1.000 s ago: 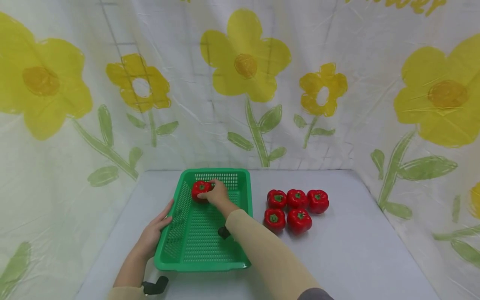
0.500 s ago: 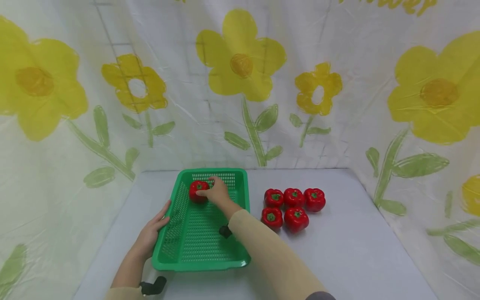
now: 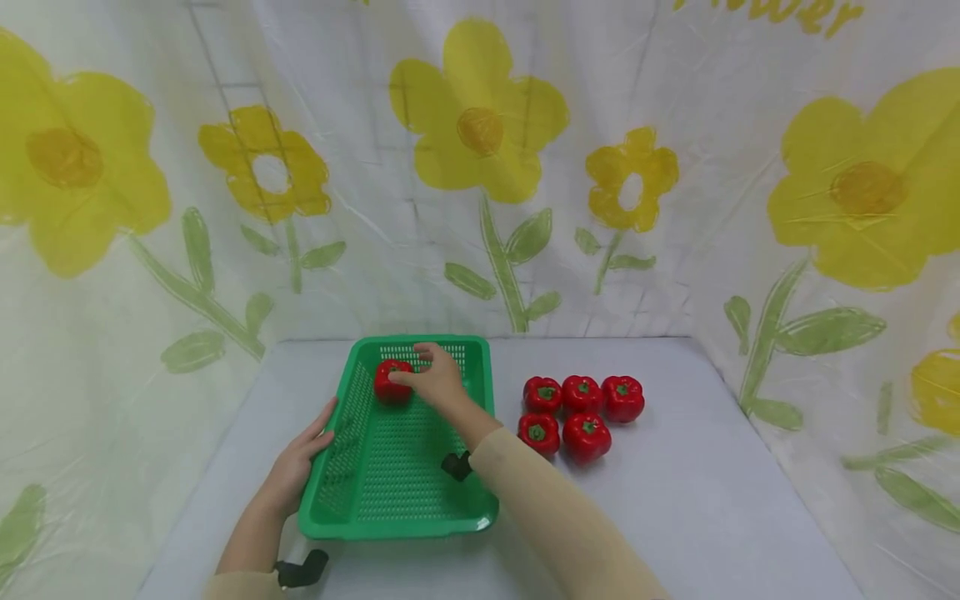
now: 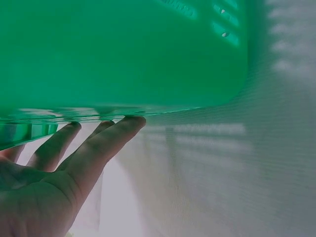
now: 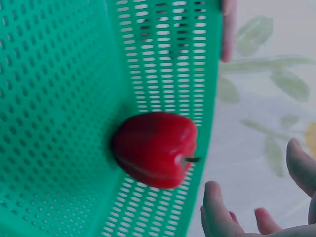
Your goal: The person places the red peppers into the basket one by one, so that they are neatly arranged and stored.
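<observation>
A red bell pepper (image 3: 393, 383) stands in the far left corner of a green perforated plastic basket (image 3: 397, 528). My right hand (image 3: 438, 379) is spread over the basket, just right of that pepper. In the right wrist view the fingers (image 5: 217, 210) are apart from the pepper (image 5: 155, 148), with a gap between. My left hand (image 3: 291, 471) rests along the basket's left outer side. Its fingers (image 4: 106, 143) are straight in the left wrist view, tips against the green wall (image 4: 123, 59).
Right of the basket, several more red bell peppers (image 3: 582, 395) sit in two close rows on the white table (image 3: 675, 500). A curtain with yellow flowers (image 3: 480, 133) hangs behind the table and along both sides.
My right hand has let go of the bell pepper in the basket and drawn slightly up and right, fingers spreading. The left hand stays at the basket. The view has shifted a little.
</observation>
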The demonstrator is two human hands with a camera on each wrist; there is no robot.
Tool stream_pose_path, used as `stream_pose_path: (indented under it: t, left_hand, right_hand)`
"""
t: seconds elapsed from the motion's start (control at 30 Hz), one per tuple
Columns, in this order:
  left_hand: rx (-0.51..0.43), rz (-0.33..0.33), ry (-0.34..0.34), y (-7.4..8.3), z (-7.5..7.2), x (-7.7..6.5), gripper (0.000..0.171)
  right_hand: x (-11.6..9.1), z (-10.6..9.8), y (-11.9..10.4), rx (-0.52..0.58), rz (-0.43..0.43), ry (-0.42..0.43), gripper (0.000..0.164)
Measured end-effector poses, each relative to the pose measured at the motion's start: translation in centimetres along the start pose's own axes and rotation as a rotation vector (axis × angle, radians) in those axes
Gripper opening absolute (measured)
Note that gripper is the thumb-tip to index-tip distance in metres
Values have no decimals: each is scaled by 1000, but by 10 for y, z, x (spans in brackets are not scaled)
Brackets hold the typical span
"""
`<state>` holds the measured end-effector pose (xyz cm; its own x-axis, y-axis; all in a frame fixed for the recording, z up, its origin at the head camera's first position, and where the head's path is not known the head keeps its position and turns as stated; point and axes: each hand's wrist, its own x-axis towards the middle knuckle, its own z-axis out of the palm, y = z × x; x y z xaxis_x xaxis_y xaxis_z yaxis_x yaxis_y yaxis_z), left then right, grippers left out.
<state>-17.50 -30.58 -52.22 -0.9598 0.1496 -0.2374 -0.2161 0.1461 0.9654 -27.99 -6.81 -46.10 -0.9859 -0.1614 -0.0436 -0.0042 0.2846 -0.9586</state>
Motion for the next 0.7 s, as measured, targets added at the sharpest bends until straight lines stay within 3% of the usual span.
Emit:
stream_pose_path:
  t: [0.27,0.5,0.7]
  left_hand:
    - [-23,3,8,-2,1,-3,54]
    - [-27,-18,2,-5,2,-2,53]
    - [-15,-13,4,0,0,-1,53]
  right_hand:
    - [-19,-24,-13,64,-48,-35,65]
    - [-35,-52,-6,116,-86,-55,71]
    - [-55,-77,-2,124,-118,-24,66]
